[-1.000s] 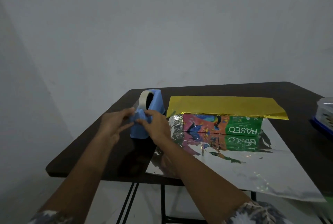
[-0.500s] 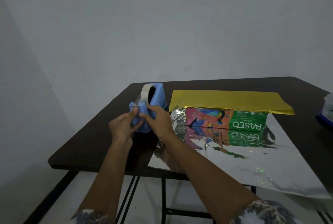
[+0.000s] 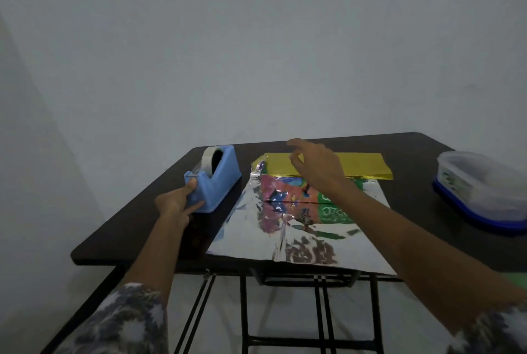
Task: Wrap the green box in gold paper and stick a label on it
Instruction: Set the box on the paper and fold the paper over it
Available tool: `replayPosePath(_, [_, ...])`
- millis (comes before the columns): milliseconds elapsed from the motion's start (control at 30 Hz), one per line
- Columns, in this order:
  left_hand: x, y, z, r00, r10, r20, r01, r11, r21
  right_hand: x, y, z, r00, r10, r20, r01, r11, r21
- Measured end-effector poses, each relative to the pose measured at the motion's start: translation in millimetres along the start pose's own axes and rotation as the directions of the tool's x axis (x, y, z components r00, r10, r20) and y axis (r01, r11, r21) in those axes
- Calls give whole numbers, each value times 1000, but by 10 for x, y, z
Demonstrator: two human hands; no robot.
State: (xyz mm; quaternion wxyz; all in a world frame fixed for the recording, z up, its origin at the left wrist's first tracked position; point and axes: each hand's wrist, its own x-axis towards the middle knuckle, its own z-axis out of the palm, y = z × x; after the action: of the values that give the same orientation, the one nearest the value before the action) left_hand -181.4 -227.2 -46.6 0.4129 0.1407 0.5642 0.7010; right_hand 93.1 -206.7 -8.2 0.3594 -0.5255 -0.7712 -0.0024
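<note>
The green box (image 3: 282, 188), with a colourful printed side, lies on the shiny silver inner face of the wrapping sheet (image 3: 336, 248). A gold flap of the paper (image 3: 362, 164) is folded over the box's top. My right hand (image 3: 316, 167) hovers above the flap's left part, thumb and forefinger slightly apart; I cannot make out any clear tape between them. My left hand (image 3: 178, 202) grips the front end of the blue tape dispenser (image 3: 216, 182), thumb on top by the cutter.
The dark table (image 3: 137, 228) stands against a grey wall. A clear plastic container on a blue lid (image 3: 482, 191) sits at the right edge. The silver sheet overhangs the table's near edge.
My right hand has left the dispenser and moved right and up over the gold flap. My left hand stays on the dispenser. The view has shifted.
</note>
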Motion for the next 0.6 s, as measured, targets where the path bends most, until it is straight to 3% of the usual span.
replayPosePath(233, [-78,-168,-204,997,-81,17,80,994,76,-161,308,-333,995,8,-100,-11,999,-32])
replayPosePath(333, [-195,-109,-172,998,46,37,-47,999,23,-147,435,-333,998,41,-46,-42,999,-25])
replayPosePath(400, [-407,-23,-42,975,224,-12,-219,964,148,-93,479,-304,997,76,-3,-76,997,12])
replayPosePath(500, [-816,-58,295,915,334,226,-379,903,200,22,451,-227,990,87,114,-93,995,46])
replayPosePath(600, [-1036,-276,674,849,239,471,-367,908,201,74,418,-137,967,110,230,-122,992,35])
